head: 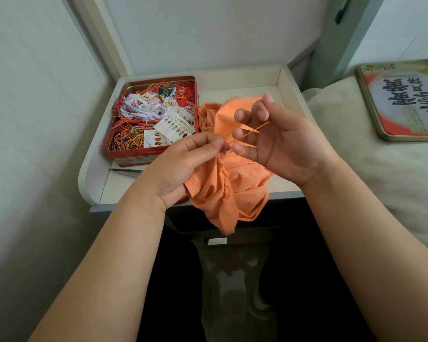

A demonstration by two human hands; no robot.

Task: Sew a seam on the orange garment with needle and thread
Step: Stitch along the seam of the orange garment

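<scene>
The orange garment [223, 193] lies bunched on the white tray table [94, 174] and hangs over its front edge. A stitched seam [224, 178] runs down a fold near my left hand. My left hand [183, 164] pinches the garment's fold at the top of that seam between thumb and fingers. My right hand [277, 139] is raised just to the right, palm toward me, with orange thread [253, 129] stretched across and looped round its curled fingers. The needle is too small to make out.
A red tin [156, 117] full of tangled coloured threads and needle cards sits at the tray's left. Scissors [126, 172] lie partly visible in front of the tin. A tin lid [403, 99] rests on the bed to the right. Walls stand close on the left.
</scene>
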